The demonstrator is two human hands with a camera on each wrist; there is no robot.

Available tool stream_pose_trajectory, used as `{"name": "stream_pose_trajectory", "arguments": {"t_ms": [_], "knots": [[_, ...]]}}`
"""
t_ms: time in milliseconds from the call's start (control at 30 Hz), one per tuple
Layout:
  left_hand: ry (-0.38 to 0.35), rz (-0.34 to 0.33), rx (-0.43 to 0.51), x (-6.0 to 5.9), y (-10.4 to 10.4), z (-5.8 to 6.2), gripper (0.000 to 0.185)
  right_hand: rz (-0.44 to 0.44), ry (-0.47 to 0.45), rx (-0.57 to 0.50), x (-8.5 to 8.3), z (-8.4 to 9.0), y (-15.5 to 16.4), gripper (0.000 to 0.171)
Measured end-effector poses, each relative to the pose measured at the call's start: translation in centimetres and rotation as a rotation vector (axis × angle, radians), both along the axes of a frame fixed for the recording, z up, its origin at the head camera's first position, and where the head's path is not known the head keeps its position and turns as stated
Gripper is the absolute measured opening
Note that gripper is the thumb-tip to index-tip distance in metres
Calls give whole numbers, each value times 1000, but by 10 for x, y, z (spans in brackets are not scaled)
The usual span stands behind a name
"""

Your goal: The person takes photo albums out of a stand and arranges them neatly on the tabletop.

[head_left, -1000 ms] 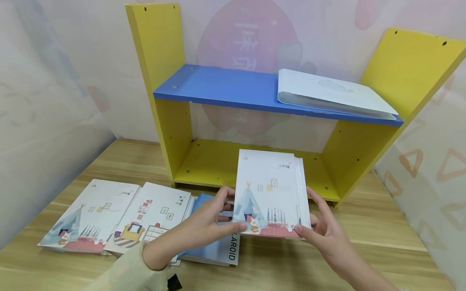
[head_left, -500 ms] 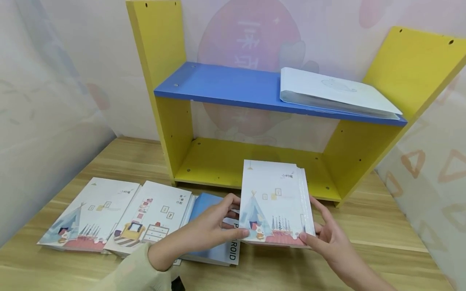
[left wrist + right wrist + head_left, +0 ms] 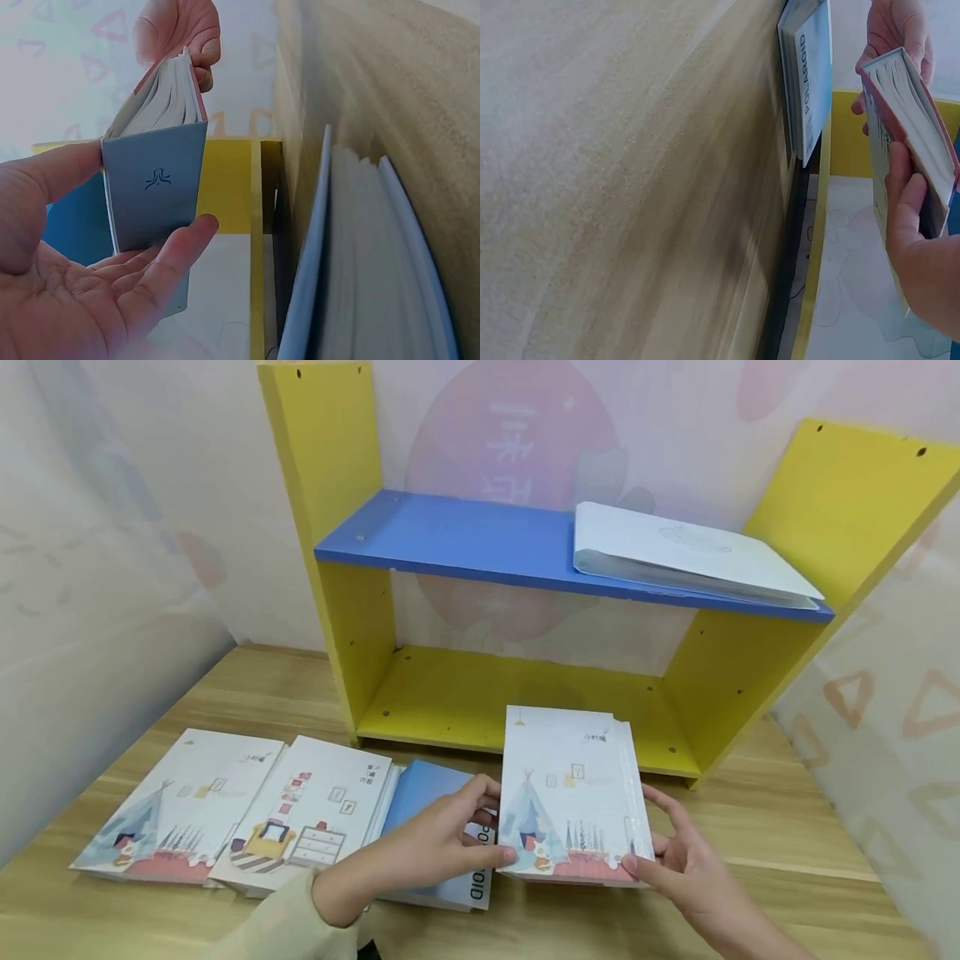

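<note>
Between both hands is a white photo album (image 3: pixel 566 793) with a blue tent and red rug on its cover, held above the table in front of the shelf. My left hand (image 3: pixel 442 835) grips its left side, thumb on the lower left corner. At the lower right corner, the right hand (image 3: pixel 678 856) pinches it, thumb on top and fingers behind. The left wrist view shows the album's pale blue spine (image 3: pixel 156 187) between thumb and fingers. Its page edges (image 3: pixel 907 97) fan slightly in the right wrist view. A blue POLAROID album (image 3: pixel 427 789) lies partly hidden behind my left hand.
On the wooden table (image 3: pixel 780 827), a second tent-cover album (image 3: pixel 187 810) and a sofa-cover album (image 3: pixel 315 810) lie at the left. Behind stands a yellow shelf unit (image 3: pixel 352 643) with a blue board (image 3: pixel 465 535). A white whale-cover album (image 3: pixel 675 539) lies on that board's right side.
Both hands have brought the tent-cover album down and toward me, slightly to the right, uncovering more of the lower yellow shelf. The other albums stay where they were.
</note>
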State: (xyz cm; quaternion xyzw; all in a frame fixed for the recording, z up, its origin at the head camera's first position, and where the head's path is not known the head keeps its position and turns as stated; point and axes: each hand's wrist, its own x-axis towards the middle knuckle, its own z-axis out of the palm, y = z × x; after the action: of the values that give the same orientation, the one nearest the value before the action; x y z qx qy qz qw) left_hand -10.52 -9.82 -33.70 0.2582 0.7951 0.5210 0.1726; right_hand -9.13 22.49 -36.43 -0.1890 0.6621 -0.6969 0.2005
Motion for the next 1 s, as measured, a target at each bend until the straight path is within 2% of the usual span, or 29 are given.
{"name": "stream_pose_trajectory", "arguments": {"t_ms": [200, 333, 733, 867, 1000], "knots": [[-28, -3, 5, 3, 1, -8, 46, 27, -61, 1, 1, -6, 1, 87], [-39, -19, -2, 2, 1, -10, 45, 42, -42, -25, 0, -10, 2, 85], [-92, -79, -140, -3, -2, -16, 41, 107, -34, -80, 3, -24, 6, 68], [-120, -84, -145, -4, -2, -18, 40, 99, -56, -47, 4, -24, 6, 68], [-135, -90, -152, -5, -3, -19, 39, 74, -104, 11, 3, -23, 5, 76]]}}
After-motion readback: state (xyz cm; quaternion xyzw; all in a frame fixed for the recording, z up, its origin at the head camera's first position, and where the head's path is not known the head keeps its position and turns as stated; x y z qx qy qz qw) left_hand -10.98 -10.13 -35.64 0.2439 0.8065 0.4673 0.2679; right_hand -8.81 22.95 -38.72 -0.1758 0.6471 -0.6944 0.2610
